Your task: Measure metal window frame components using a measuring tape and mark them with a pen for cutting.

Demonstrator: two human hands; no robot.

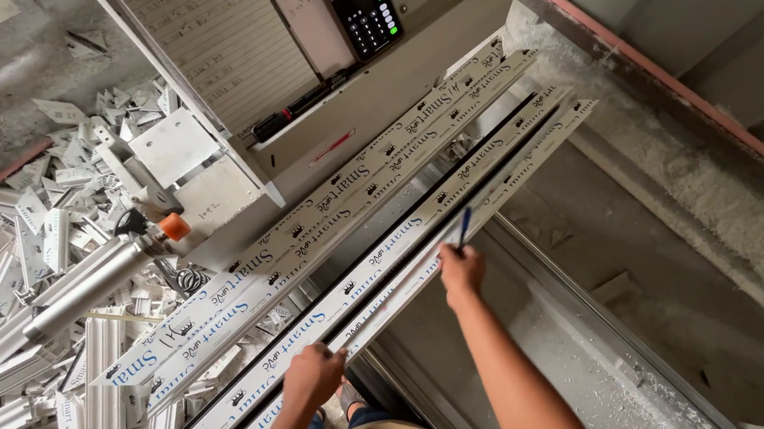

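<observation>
I see right hand (461,270), grip pinched on blue pen (464,229), tip down on near profile (380,286). Left hand (312,375), grip curled over same profile's near edge, lower down its length. Profile long, white, film-wrapped, lying diagonal on saw surface (406,79). Second profile (328,239) parallel, just beside, farther from me. Beyond: phone (363,4) propped on machine, black marker (296,112) on ledge. Left: metal cylinder (87,288) with orange cap, offcut pile (20,281) on floor.
</observation>
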